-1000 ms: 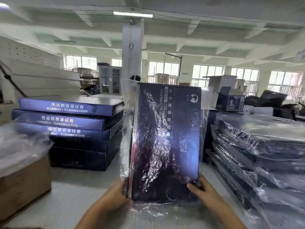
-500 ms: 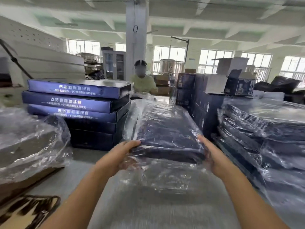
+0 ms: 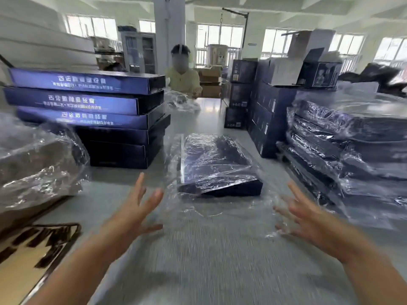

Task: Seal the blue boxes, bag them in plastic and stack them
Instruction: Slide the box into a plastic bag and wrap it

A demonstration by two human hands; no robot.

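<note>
A dark blue box in a clear plastic bag (image 3: 217, 166) lies flat on the grey table (image 3: 220, 260), the loose bag mouth trailing toward me. My left hand (image 3: 136, 208) hovers open to the box's lower left, fingers spread, touching nothing. My right hand (image 3: 306, 219) is open at the lower right, fingers spread over the edge of the loose plastic. A stack of several unbagged blue boxes (image 3: 92, 113) stands at the left. A stack of bagged boxes (image 3: 348, 150) stands at the right.
A cardboard carton covered with plastic bags (image 3: 37, 164) sits at the left edge, a flat printed carton (image 3: 28, 249) below it. Dark cartons (image 3: 264, 106) are piled behind the bagged stack. Another person (image 3: 182, 73) works at the table's far end.
The bagged box went from upright in both hands to lying flat on the table. Both hands let go of it and pulled back, fingers spread.
</note>
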